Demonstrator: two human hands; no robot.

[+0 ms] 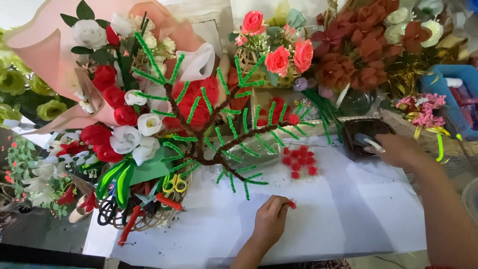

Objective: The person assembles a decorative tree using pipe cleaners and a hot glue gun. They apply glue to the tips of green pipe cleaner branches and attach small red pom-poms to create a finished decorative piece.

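Note:
A brown pipe-cleaner tree (219,134) with short green fuzzy twigs stands over the white table cover (343,214), its branches spreading left and right. My left hand (271,219) rests on the cover below it, fingers pinched on a small red pompom (292,203). A loose cluster of several red pompoms (298,160) lies just beyond. My right hand (398,150) reaches to the right, fingers at a white tube-like object (368,143) lying in a dark tray (366,130); whether it grips the tube I cannot tell.
Artificial bouquets crowd the back: pink-wrapped red and white roses (119,99), coral roses (279,55), rust-coloured flowers (358,55). A wicker basket (149,199) at left holds scissors and pliers. A blue bin (453,89) sits at far right.

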